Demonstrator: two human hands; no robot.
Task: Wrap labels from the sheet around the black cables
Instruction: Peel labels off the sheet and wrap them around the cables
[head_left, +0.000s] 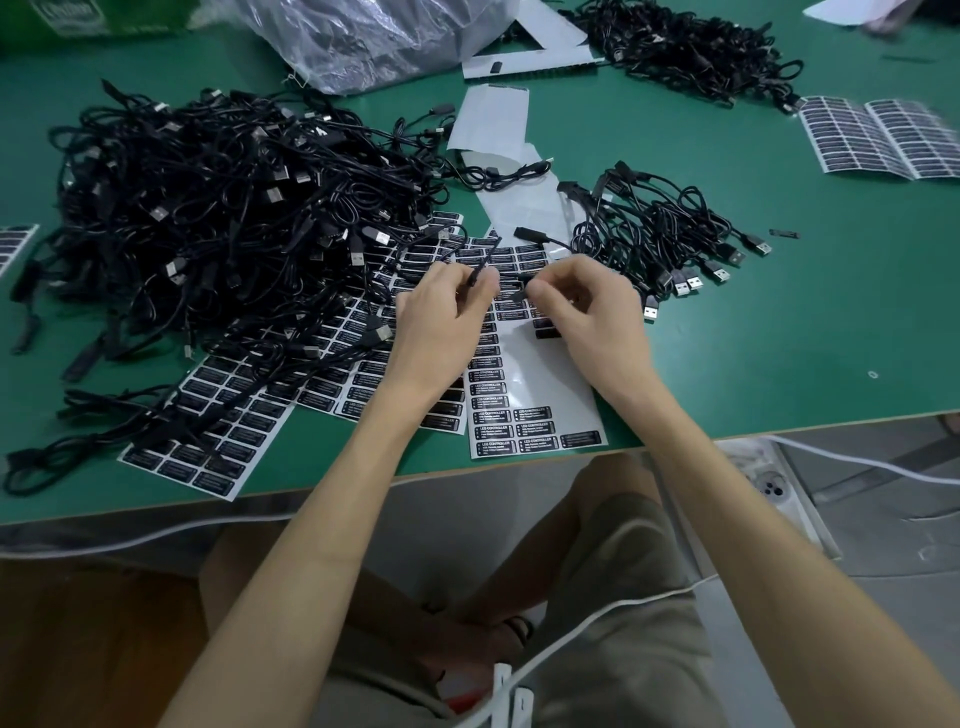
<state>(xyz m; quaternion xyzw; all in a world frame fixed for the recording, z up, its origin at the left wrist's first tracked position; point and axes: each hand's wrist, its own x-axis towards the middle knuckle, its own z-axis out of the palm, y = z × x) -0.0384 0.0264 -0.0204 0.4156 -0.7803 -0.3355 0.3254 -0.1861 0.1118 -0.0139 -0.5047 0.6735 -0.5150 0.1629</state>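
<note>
We pinch one cable (485, 257) between left hand (447, 312) and right hand (582, 312), right over the label sheet (530, 379) so peeling's a short reach; spare pile (208, 208) sits at ten o'clock.

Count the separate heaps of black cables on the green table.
3. The big heap fills the left; a smaller heap lies right of centre; a third heap sits at the far edge. Loose cables lie between, and more heaps may be off-frame.
</note>
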